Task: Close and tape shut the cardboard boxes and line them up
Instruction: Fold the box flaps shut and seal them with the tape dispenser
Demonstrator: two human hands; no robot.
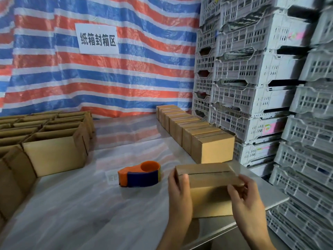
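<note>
Warehouse packing area: grey plastic crates (pixel 252 73) stacked high right of the grip; striped tarpaulin (pixel 108 78) wall with paper sign (pixel 98 39) beyond it; open cardboard boxes (pixel 54 152) massed left.

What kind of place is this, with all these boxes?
Probably a warehouse packing station: a white paper sign reads "carton sealing area", a row of closed brown cardboard boxes lines the table, and stacked grey plastic crates stand beside it.

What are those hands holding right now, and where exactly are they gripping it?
A closed cardboard box: the left hand grips its left end, the right hand its right end.
</note>
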